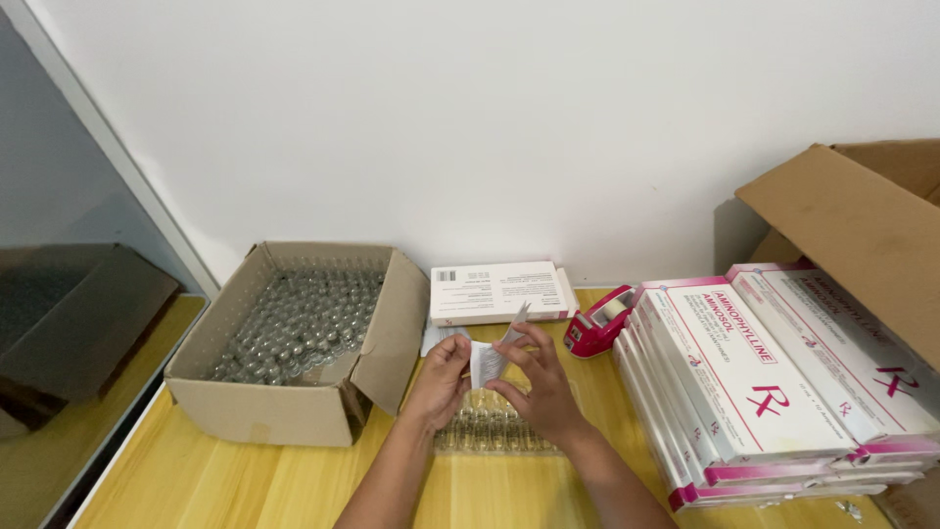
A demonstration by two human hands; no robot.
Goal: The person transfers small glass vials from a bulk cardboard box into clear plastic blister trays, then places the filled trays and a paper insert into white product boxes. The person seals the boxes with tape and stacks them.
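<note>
Both hands above ampoule tray [494, 426] at 6 o'clock | left hand [441, 380] and right hand [537, 380] fingers pinch leaflet [487, 360] | fold evenly, edges aligned | vial box [294, 338] at 9 | white cartons [754, 382] at 3

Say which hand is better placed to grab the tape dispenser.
Right, probably. The right hand is on the dispenser's side and nearer to it; the left hand would have to cross over. Both hands now hold a folded leaflet.
</note>
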